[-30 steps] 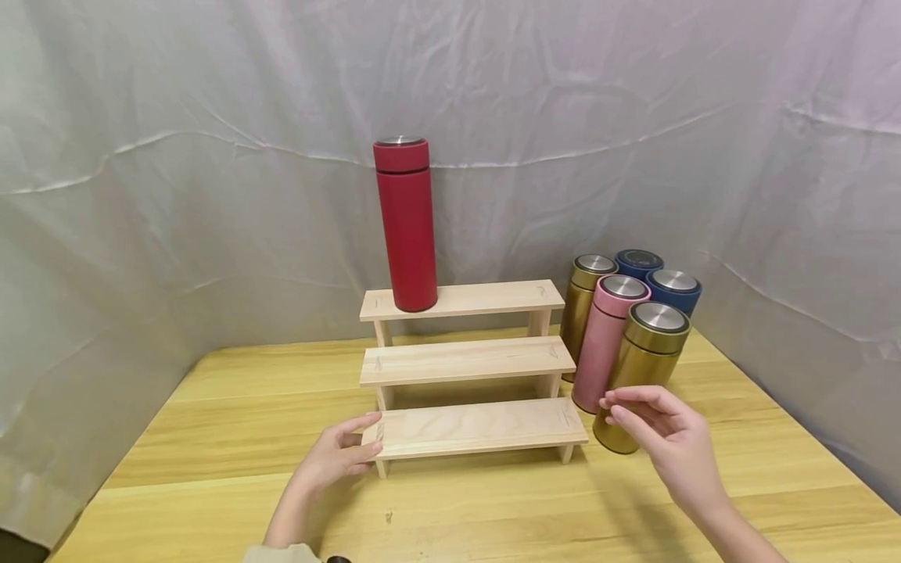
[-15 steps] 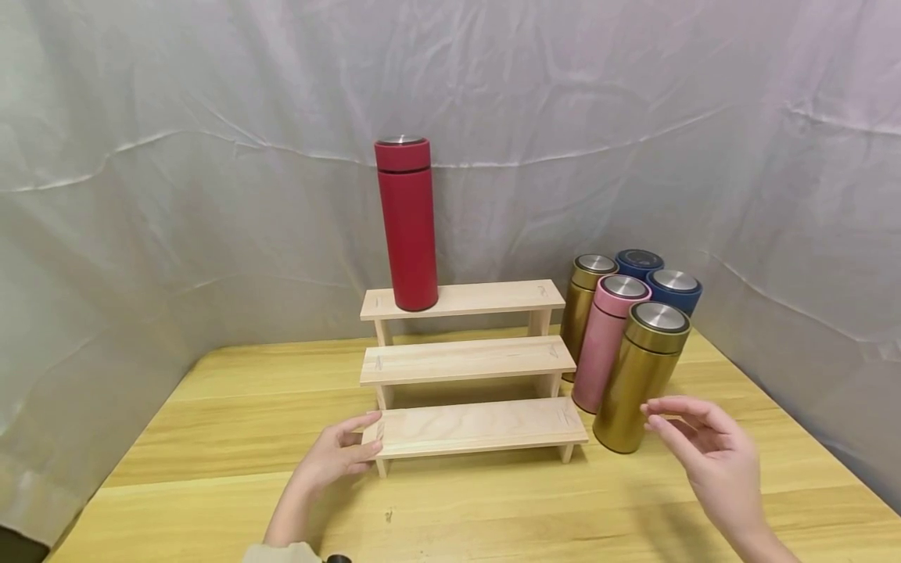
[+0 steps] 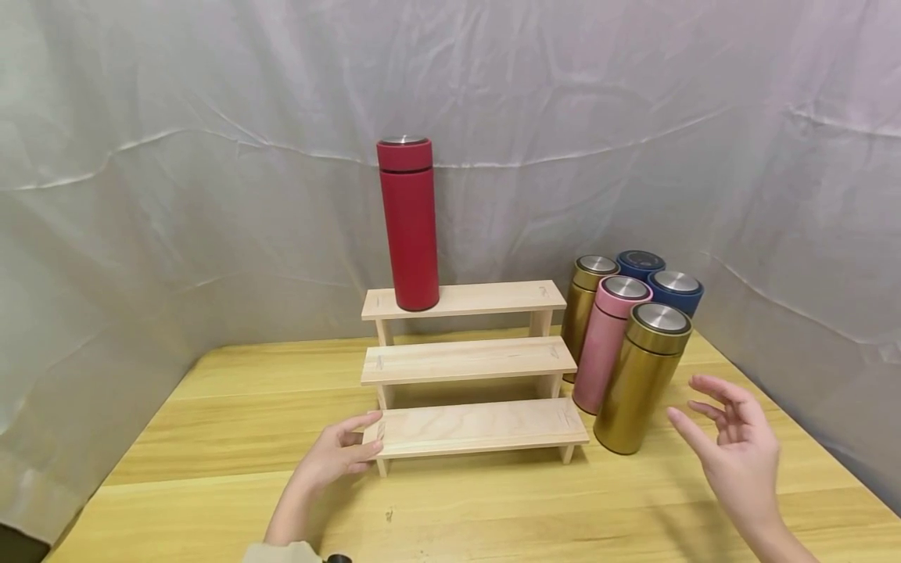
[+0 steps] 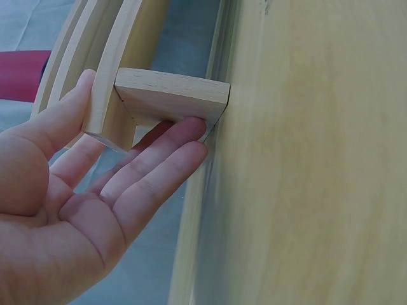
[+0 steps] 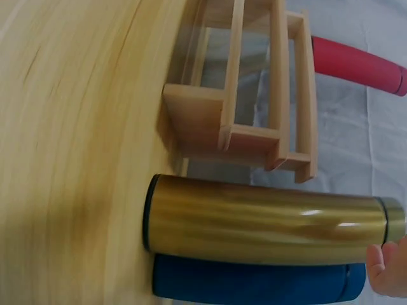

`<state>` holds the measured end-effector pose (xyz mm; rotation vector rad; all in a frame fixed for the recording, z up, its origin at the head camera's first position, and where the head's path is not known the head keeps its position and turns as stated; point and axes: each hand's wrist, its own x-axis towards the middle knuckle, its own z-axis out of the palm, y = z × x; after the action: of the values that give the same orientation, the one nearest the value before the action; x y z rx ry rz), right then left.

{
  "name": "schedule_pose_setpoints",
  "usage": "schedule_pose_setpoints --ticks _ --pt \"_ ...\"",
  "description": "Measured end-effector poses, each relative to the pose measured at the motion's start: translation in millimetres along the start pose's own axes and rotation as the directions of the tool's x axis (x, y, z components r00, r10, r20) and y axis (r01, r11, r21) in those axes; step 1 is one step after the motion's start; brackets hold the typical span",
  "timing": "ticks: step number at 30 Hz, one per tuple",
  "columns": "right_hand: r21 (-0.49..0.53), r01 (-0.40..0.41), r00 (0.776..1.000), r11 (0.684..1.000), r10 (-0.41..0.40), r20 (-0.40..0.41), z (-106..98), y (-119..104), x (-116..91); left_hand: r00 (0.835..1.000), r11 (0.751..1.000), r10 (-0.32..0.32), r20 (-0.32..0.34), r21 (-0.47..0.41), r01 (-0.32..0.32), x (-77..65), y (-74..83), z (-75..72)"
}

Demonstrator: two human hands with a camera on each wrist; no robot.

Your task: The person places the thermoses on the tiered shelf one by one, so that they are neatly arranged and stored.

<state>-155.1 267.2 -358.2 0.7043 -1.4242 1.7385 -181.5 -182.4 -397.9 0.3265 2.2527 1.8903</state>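
A three-step wooden shelf [image 3: 475, 430] stands on the table. My left hand [image 3: 339, 452] holds the left end of its lowest step. In the left wrist view the thumb lies on the board's edge and the fingers [image 4: 152, 168] reach the side support [image 4: 172, 95] below. A red thermos flask [image 3: 410, 227] stands upright at the left of the top step. My right hand [image 3: 735, 453], holding nothing, hovers with fingers loosely bent to the right of the front gold thermos flask [image 3: 637, 395]. The right wrist view catches only its fingertips [image 5: 376, 262].
Right of the shelf, more flasks stand bunched together: a pink one [image 3: 607, 348], a second gold one [image 3: 580, 301] and two blue ones [image 3: 676, 291]. Grey cloth [image 3: 296, 234] hangs behind and beside the wooden table [image 3: 486, 516].
My right hand has moved right, away from the front gold flask, and its fingers have spread apart. The left hand, the shelf and the flasks have stayed put.
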Motion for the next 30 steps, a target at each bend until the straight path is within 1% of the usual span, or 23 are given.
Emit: schedule_pose_setpoints --ticks 2,5,6,7,9,13,16,20,23,27,30 --pt "-0.064 -0.059 0.998 0.996 0.058 -0.005 -25 26 -5 1.000 1.000 -0.003 0.001 -0.003 0.003 0.1 0.0 0.1" --pt "-0.170 -0.153 0.988 0.974 0.151 -0.023 -61 67 -12 1.000 1.000 -0.001 0.003 -0.005 0.002 0.2 0.2 0.0" --pt "-0.208 -0.179 0.984 0.962 0.177 -0.030 -70 78 -13 1.000 1.000 0.000 0.003 -0.005 0.000 0.3 0.1 0.0" --pt "-0.256 -0.213 0.977 0.943 0.209 -0.043 -74 85 -14 1.000 1.000 0.000 0.003 -0.005 0.000 0.3 0.1 -0.1" --pt "-0.305 -0.250 0.968 0.919 0.242 -0.064 -80 96 -15 1.000 1.000 -0.002 0.002 -0.005 0.002 0.4 0.0 -0.1" --pt "-0.401 -0.275 0.961 0.874 0.265 -0.083 -79 105 -14 1.000 1.000 -0.010 0.000 -0.011 0.010 0.6 -0.1 0.0" --pt "-0.477 -0.276 0.959 0.834 0.272 -0.081 -73 104 -12 1.000 1.000 -0.014 -0.002 -0.014 0.014 0.6 -0.1 0.0" --pt "-0.537 -0.290 0.952 0.792 0.297 -0.075 -64 102 -10 1.000 1.000 -0.015 -0.003 -0.014 0.015 0.3 -0.1 0.1" --pt "-0.547 -0.307 0.944 0.779 0.324 -0.068 -62 107 -10 1.000 1.000 -0.011 -0.002 -0.009 0.011 0.1 0.0 0.2" --pt "-0.552 -0.310 0.938 0.774 0.344 -0.045 -60 112 -11 1.000 1.000 -0.013 -0.007 -0.008 0.013 0.0 0.4 0.4" --pt "-0.563 -0.317 0.929 0.763 0.368 -0.024 -53 106 -10 1.000 1.000 -0.019 -0.012 -0.011 0.019 0.3 0.5 0.5"
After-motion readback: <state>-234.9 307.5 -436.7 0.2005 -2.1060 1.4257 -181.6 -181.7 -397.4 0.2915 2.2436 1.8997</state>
